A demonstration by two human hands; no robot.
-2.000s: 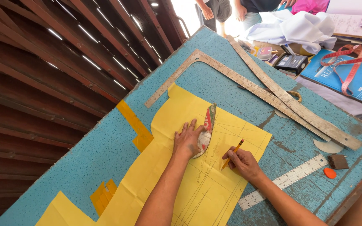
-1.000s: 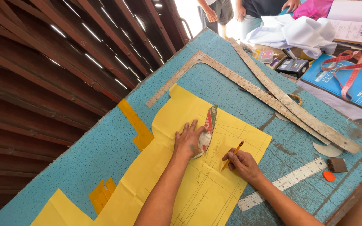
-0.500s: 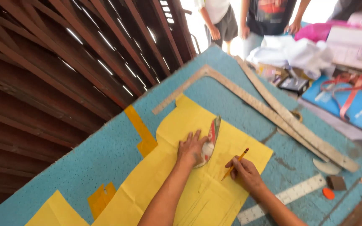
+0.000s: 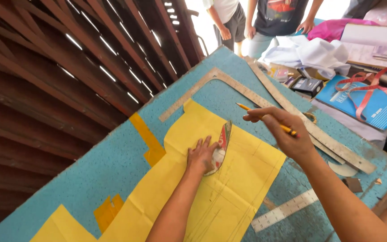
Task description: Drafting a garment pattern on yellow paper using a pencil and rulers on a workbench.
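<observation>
A large yellow paper pattern (image 4: 242, 179) lies on the blue table (image 4: 90, 170). My left hand (image 4: 201, 154) presses flat on a curved, coloured template (image 4: 222, 145) that rests on the paper. My right hand (image 4: 283, 134) is lifted above the paper and grips a yellow pencil (image 4: 265, 118), its tip pointing left and up. Faint pencil lines cross the paper below my left hand.
A metal L-square (image 4: 229, 83) and a long curved ruler (image 4: 310, 127) lie at the far side. A short straight ruler (image 4: 285, 209) sits near my right forearm. A blue book (image 4: 363, 101) with red ribbon, white cloth (image 4: 305, 51) and standing people (image 4: 247, 18) are at the back right. Slatted wood (image 4: 59, 58) is on the left.
My right hand has risen off the paper with the pencil and moved up and to the right. The left hand stays on the template. The view has tilted upward.
</observation>
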